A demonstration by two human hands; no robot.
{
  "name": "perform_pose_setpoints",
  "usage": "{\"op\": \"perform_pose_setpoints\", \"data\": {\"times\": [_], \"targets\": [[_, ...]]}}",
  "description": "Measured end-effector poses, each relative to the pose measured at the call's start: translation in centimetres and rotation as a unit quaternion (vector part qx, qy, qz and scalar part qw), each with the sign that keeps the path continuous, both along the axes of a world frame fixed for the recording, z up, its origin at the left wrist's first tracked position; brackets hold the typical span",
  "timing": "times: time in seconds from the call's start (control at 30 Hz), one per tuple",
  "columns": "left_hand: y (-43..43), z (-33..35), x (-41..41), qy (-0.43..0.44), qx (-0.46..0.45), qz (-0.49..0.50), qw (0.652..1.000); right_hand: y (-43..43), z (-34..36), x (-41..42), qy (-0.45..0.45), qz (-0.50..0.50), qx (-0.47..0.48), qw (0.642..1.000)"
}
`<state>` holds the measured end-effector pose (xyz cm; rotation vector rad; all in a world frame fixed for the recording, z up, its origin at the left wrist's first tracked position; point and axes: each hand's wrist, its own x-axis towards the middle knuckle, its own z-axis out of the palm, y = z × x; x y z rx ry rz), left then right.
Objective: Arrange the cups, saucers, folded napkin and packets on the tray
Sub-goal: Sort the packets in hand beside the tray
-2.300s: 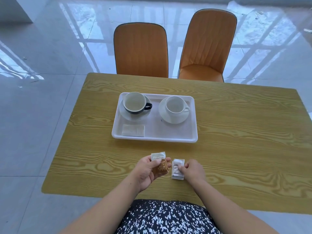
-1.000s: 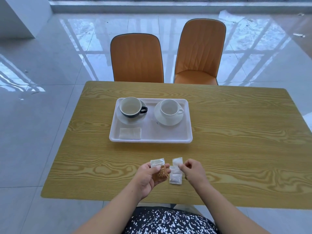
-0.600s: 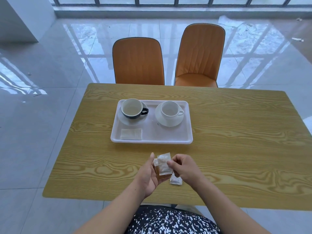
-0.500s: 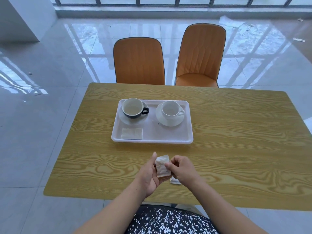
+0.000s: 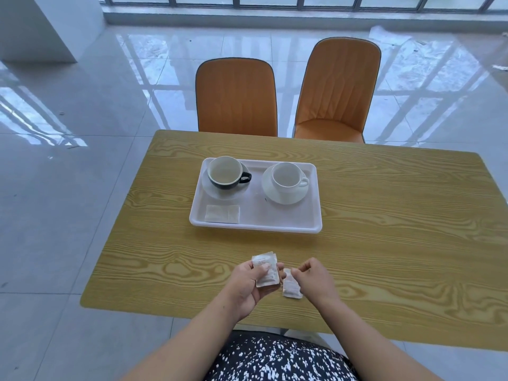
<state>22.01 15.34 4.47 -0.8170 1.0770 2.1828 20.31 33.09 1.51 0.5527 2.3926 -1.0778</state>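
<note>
Two packets are waiting off the tray (image 5: 255,229), both close to the near edge of the table (image 5: 384,221), one at each hand. The left hand (image 5: 247,287) is holding the larger packet (image 5: 266,272), its thumb pressing across the white face and its fingers curling behind, so the grip is clamping on that packet. The right hand (image 5: 313,281) is drawing its fingertips together at the upper right edge of the smaller packet (image 5: 290,287), pinching it, while the packet's lower end is resting on the wood. The two packets are lying just beside each other, a narrow gap showing between them.

The tray is sitting further out, near the middle of the table and well apart from both hands. The dark cup (image 5: 224,171) is standing upright on its saucer (image 5: 217,194) in the tray's far left corner, its handle pointing right; the white cup (image 5: 287,175) is standing upright on its own saucer (image 5: 284,198) at the far right, its handle also pointing right. The folded napkin (image 5: 222,213) is lying flat in the near left corner, just in front of the dark cup's saucer.

Two orange chairs (image 5: 236,97) are standing at the far side of the table; the glossy tiled floor (image 5: 68,188) is reflecting the window frames; a black and white speckled garment (image 5: 275,358) is showing at the bottom edge.
</note>
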Motion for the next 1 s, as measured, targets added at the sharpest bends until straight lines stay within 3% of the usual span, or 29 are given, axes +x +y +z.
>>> {"op": "perform_pose_setpoints", "data": {"times": [0.1,0.23,0.57,0.87,1.0], "targets": [[-0.2,0.2,0.0,0.001,-0.001,0.001,1.0,0.9,-1.2,0.3,-0.053,0.062,0.123,0.989],[-0.6,0.2,0.1,-0.004,0.0,0.009,1.0,0.3,-1.8,0.4,-0.067,0.103,0.195,0.973],[-2.0,0.4,0.3,-0.012,0.011,0.04,0.999,-0.2,-2.8,0.5,-0.058,0.11,0.206,0.971],[-1.4,0.0,-0.3,-0.03,0.006,0.065,0.997,1.3,-2.2,-0.3,-0.027,0.008,0.01,1.0],[-0.2,-0.2,-0.6,-0.03,-0.01,0.058,0.998,2.9,0.5,-2.4,-0.01,-0.092,-0.173,0.981]]}}
